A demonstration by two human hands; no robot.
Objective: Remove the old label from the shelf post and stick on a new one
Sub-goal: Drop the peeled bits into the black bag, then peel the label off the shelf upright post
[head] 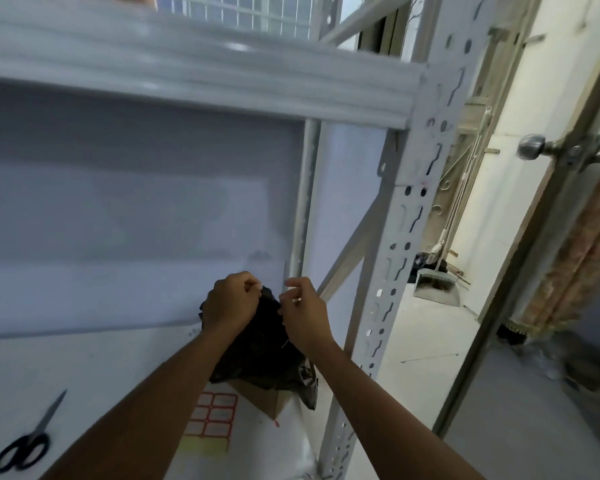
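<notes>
White slotted metal shelf post (409, 230) looks bare. My left hand (234, 299) pinches the black plastic bag (257, 355), my right hand (302, 306) a small pale scrap (292, 293), probably the old label. Red-bordered label sheet (212, 417) lies unused; sticking remains.

- A storeroom, by its fittings: a white slotted steel shelf post (400, 244) carries a ribbed steel beam (187, 64) running left from it.
- Above that beam, a wire-mesh deck (257, 12).
- Beyond the post to its right, a dustpan (437, 289) and long-handled broom (461, 188) lean against a bare wall.
- Farther right, a door's round metal knob (530, 147).
- Left of the post, scissors (25, 441) lie on the shelf.
</notes>
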